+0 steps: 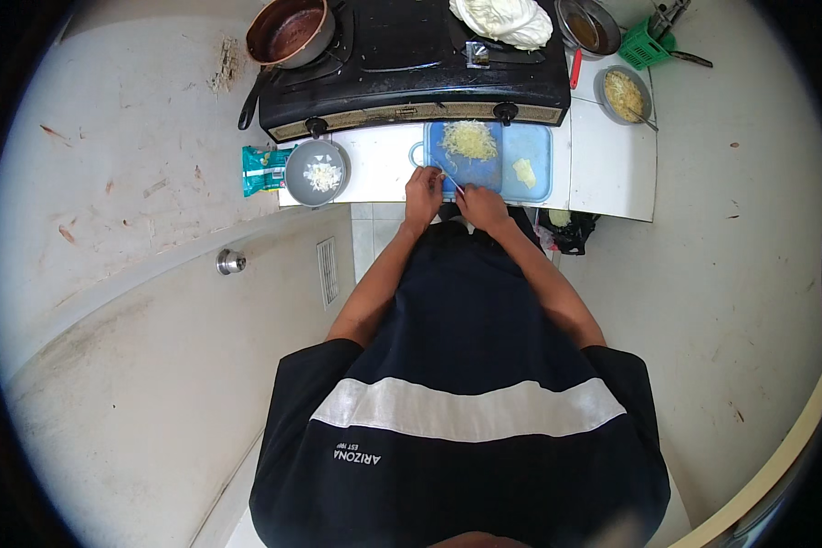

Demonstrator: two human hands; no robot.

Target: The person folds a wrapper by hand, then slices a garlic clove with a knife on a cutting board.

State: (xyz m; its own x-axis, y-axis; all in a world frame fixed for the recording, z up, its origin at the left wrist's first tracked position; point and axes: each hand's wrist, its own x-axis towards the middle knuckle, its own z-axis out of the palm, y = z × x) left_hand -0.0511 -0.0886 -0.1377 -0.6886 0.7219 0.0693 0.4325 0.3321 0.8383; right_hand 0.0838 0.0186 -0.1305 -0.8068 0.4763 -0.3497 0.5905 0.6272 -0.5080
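My right hand grips a knife by its handle, with the blade slanting up and left over a blue cutting board. My left hand is at the board's lower left, its fingers bent close to the blade. A small pale bit shows at those fingertips, too small to name. A heap of finely shredded cabbage lies on the far part of the board. To the right, a flat cabbage piece rests in a light blue tray that is partly under the board.
A grey bowl of chopped white pieces and a teal packet stand left. Behind are a black gas stove, a saucepan and a cabbage head. Rightward are a bowl with a spoon, a frying pan and a green basket.
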